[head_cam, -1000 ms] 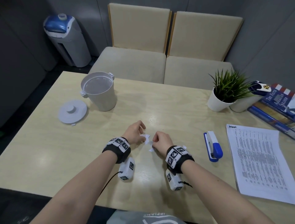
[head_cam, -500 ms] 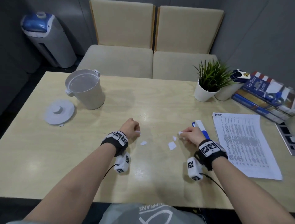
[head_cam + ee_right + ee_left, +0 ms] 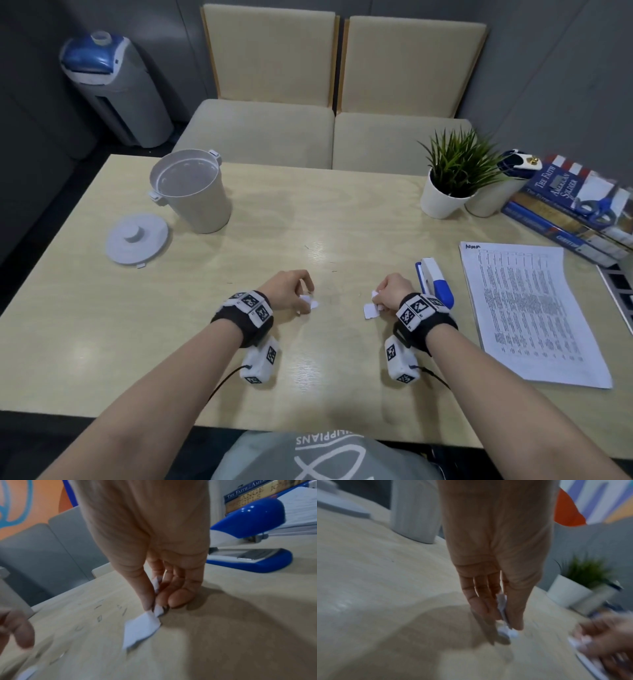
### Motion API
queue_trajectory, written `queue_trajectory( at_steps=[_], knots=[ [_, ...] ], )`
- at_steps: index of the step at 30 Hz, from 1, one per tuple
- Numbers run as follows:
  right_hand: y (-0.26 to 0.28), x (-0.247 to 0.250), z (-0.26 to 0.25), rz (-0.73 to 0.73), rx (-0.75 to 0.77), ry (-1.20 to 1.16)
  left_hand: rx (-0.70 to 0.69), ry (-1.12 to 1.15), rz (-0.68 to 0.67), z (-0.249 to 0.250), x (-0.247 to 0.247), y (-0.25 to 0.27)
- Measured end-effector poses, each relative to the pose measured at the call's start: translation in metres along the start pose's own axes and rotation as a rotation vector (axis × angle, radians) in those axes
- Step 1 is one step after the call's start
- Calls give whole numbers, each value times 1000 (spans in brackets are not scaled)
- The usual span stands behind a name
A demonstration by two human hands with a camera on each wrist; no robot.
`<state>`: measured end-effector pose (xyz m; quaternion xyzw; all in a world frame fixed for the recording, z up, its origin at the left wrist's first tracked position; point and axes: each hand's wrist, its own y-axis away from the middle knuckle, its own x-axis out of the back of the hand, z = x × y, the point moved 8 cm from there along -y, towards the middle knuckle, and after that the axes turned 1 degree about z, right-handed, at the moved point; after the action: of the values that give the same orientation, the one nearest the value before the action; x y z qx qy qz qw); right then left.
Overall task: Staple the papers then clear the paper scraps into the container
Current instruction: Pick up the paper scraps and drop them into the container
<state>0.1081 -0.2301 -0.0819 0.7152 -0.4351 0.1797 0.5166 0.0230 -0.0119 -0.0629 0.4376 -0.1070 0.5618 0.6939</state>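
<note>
My left hand (image 3: 301, 294) pinches small white paper scraps (image 3: 502, 607) between thumb and fingers, low over another scrap (image 3: 312, 304) on the table. My right hand (image 3: 383, 301) pinches a scrap (image 3: 157, 583) too, its fingertips on a larger white scrap (image 3: 370, 310) (image 3: 141, 627) lying on the wood. The blue and white stapler (image 3: 435, 282) lies just right of the right hand. The stack of printed papers (image 3: 527, 311) lies further right. The open white container (image 3: 191, 192) stands at the back left, its lid (image 3: 137, 237) beside it.
A potted plant (image 3: 452, 181) and a stack of books (image 3: 575, 209) with blue scissors on top sit at the back right. Two beige chairs (image 3: 335, 102) stand behind the table (image 3: 102, 342). A grey and blue bin (image 3: 113, 89) is on the floor, left.
The hands have drawn apart from the middle of the table. The right hand went toward the stapler, then came back a little onto the larger scrap. The left hand closed over the scrap near it.
</note>
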Motion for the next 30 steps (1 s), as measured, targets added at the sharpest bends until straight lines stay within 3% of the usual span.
queue_trajectory(
  at_steps=[3,7,10,18,24,30],
  knots=[
    [0,7,-2,-17,16,-35,-9,-85,29,7,-15,0],
    [6,13,13,-65,-1,-345,26,-115,120,8,-19,-5],
    [19,5,21,-131,-21,-485,49,-131,108,10,-19,-9],
    [30,-17,9,-29,87,-68,46,-161,81,9,-21,-13],
    [29,-14,0,-146,30,153,-40,-158,103,8,-24,-8],
    [30,-14,1,-217,39,163,-73,-226,59,13,-23,-9]
  ],
)
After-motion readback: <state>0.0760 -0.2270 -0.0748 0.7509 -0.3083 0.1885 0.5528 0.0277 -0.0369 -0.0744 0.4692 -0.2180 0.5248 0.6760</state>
